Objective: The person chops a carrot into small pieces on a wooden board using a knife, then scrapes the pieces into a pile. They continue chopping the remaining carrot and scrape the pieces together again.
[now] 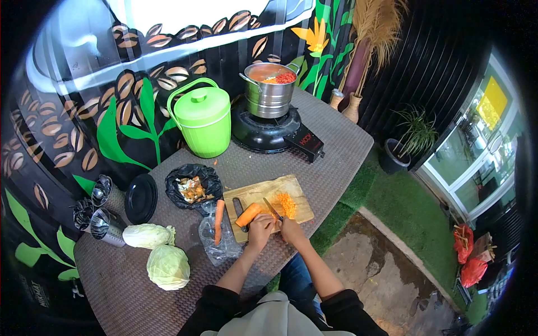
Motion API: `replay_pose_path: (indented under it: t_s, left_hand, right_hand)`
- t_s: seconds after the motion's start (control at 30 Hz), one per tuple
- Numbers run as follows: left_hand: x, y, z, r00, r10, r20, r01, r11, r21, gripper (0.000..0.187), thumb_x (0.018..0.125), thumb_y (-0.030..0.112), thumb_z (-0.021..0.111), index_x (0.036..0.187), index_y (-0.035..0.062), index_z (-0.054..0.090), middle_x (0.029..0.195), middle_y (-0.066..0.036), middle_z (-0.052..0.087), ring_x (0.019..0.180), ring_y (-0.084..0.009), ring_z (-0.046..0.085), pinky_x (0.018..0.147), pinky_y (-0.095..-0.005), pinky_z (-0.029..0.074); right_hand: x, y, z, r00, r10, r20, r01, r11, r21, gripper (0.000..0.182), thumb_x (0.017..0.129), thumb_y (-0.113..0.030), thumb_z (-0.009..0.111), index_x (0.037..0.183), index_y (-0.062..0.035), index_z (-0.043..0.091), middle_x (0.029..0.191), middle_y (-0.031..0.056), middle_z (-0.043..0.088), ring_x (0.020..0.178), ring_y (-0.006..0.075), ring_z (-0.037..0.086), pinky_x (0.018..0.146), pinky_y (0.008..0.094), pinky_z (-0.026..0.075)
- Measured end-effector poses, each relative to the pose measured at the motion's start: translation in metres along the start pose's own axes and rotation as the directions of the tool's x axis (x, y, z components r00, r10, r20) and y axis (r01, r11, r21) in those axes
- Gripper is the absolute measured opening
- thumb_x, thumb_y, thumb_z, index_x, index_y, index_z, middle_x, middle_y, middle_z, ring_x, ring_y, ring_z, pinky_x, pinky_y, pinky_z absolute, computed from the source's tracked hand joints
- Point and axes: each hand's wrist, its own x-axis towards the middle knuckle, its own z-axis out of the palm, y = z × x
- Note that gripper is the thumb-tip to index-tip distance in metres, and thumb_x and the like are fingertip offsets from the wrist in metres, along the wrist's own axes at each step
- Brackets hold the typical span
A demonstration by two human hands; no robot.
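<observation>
My right hand [291, 231] is closed round the handle of a knife [271, 208], its blade pointing away over the wooden cutting board [302, 193]. Beside it, my left hand [261, 230] curls its fingers over carrot close to the blade; the fingers hide most of that piece. A thick peeled carrot chunk [248, 214] lies just beyond my left hand. Diced carrot [286, 205] is heaped on the board's right side. Under the chunk shows a dark, handle-like shape that I cannot make out. One whole carrot [218, 223] rests on a clear plastic bag [223, 245] left of the board.
A black bag of peelings [193, 190] sits behind the board. Two cabbages [168, 267] and cutlery holders [108, 228] stand at the left. Farther back are a lidded green bucket [203, 123] and a steel pot [269, 98] with red and orange contents on a portable stove [260, 134].
</observation>
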Motion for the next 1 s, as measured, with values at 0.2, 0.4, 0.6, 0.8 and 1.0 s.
replay_pose_path:
  t_s: [0.2,0.4,0.6,0.8,1.0]
  left_hand:
    - [-0.001,0.0,0.001,1.0,0.011,-0.012,-0.011,1.0,-0.02,0.011,0.076,0.003,0.067,0.085,-0.0039,0.07,0.089,-0.015,0.069,0.09,-0.0277,0.064,0.081,-0.0353,0.051]
    - [-0.001,-0.004,0.003,0.999,0.025,-0.021,-0.026,0.999,-0.044,0.012,0.075,0.002,0.068,0.085,-0.0037,0.07,0.089,-0.014,0.069,0.09,-0.028,0.064,0.081,-0.0356,0.051]
    - [0.001,-0.006,0.003,0.999,0.039,-0.022,-0.039,0.999,-0.03,0.012,0.075,0.002,0.068,0.085,-0.0039,0.07,0.089,-0.015,0.069,0.09,-0.0278,0.064,0.081,-0.0353,0.051]
    - [-0.001,-0.004,0.002,0.999,0.024,-0.027,-0.025,0.999,-0.044,0.013,0.074,0.002,0.068,0.085,-0.0036,0.071,0.088,-0.015,0.069,0.092,-0.0269,0.064,0.081,-0.0349,0.051]
    - [-0.002,-0.005,0.003,0.999,0.032,-0.019,-0.033,0.999,-0.017,0.012,0.074,0.001,0.07,0.086,-0.0019,0.072,0.091,-0.013,0.07,0.094,-0.025,0.064,0.083,-0.0337,0.051]
  right_hand:
    - [-0.022,-0.009,0.011,0.994,0.042,-0.098,-0.041,0.999,0.008,0.036,0.096,-0.031,0.045,0.099,0.0044,0.051,0.087,0.0308,0.063,0.086,0.0459,0.062,0.075,0.0522,0.049]
    - [-0.005,-0.008,-0.004,1.0,0.022,-0.011,-0.022,1.0,0.003,0.035,0.095,-0.032,0.047,0.102,0.0019,0.05,0.092,0.0288,0.064,0.089,0.0432,0.063,0.077,0.0498,0.051]
    - [-0.017,-0.006,0.009,0.998,0.016,-0.053,-0.016,1.0,-0.003,0.037,0.096,-0.032,0.045,0.104,0.004,0.05,0.092,0.0301,0.063,0.089,0.0469,0.061,0.077,0.0524,0.049]
    - [-0.004,-0.003,0.008,0.998,0.05,-0.033,-0.05,0.999,0.008,0.038,0.095,-0.032,0.047,0.108,0.003,0.05,0.091,0.0302,0.063,0.089,0.0448,0.063,0.077,0.0511,0.05]
    - [-0.014,-0.004,0.005,1.0,0.023,-0.018,-0.022,1.0,0.02,0.036,0.094,-0.031,0.048,0.103,0.0042,0.05,0.092,0.0294,0.064,0.09,0.045,0.062,0.078,0.0498,0.05]
